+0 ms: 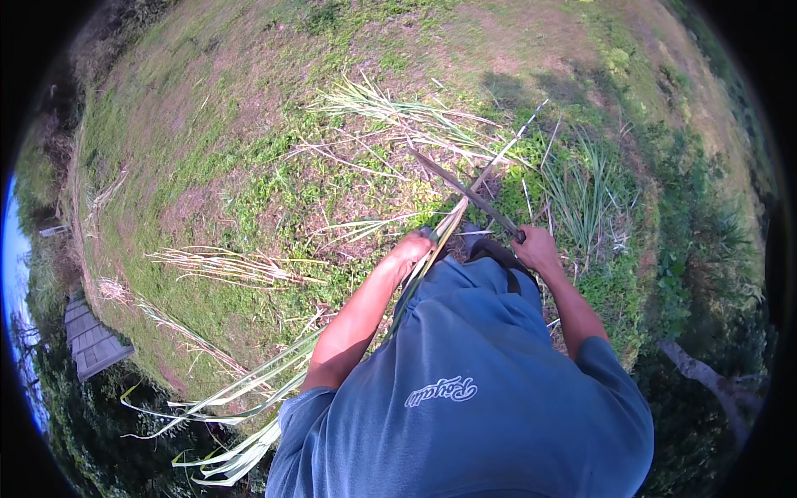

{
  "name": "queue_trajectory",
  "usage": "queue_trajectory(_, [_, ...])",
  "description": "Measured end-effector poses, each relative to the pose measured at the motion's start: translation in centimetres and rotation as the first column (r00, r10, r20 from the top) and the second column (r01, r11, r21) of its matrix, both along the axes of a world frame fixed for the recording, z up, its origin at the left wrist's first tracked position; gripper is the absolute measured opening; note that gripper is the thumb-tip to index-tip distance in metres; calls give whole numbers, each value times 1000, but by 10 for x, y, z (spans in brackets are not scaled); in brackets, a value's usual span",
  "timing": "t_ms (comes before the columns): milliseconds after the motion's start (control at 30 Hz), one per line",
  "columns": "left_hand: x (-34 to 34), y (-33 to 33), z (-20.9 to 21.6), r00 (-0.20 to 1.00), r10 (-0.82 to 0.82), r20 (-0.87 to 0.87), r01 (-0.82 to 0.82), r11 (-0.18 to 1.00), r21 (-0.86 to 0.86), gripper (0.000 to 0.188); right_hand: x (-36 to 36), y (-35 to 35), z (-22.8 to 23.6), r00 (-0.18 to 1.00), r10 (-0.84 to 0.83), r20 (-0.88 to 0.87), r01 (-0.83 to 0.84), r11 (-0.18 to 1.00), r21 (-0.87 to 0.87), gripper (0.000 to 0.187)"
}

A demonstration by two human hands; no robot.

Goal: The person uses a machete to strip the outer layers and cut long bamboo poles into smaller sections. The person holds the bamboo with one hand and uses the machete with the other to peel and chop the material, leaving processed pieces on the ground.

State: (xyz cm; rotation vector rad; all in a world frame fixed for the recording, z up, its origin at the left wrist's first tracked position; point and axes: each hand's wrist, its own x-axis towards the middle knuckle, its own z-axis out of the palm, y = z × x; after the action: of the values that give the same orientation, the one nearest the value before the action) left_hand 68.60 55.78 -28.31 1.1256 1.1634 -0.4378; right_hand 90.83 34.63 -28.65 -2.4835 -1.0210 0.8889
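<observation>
the left hand (415, 246) gripped stalks (453, 217) slanting over the grass (199, 141); the right hand (539, 249) clasped a machete (440, 172) crossing them. glancing off, the machete could have slid into the left hand.

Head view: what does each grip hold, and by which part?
The right grip holds a machete by its dark handle; the left grip holds a leafy stalk partway along its length.
</observation>
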Motion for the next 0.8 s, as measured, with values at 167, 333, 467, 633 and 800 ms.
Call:
queue_trajectory(167, [-25,19,1,994,-38,-99,26,993,-118,25,15,-60,-29,990,-141,-26,134,974,-182,26])
queue_trajectory(333, [-25,30,21,967,-231,-108,233,973,0,33,16,-94,-41,998,-61,-15,54,955,-290,27])
queue_trajectory(467, [-37,29,20,988,-144,-60,127,965,-228,29,10,-95,-50,996,-85,-35,78,983,-166,27])
queue_trajectory(633, [-81,27,19,978,-197,-64,149,882,-446,34,5,-70,-42,970,-237,-58,226,963,-149,29])
queue_trajectory(800, [-131,31,18,972,-144,-188,91,960,-264,27,12,-63,-46,978,-121,-168,124,992,11,30])
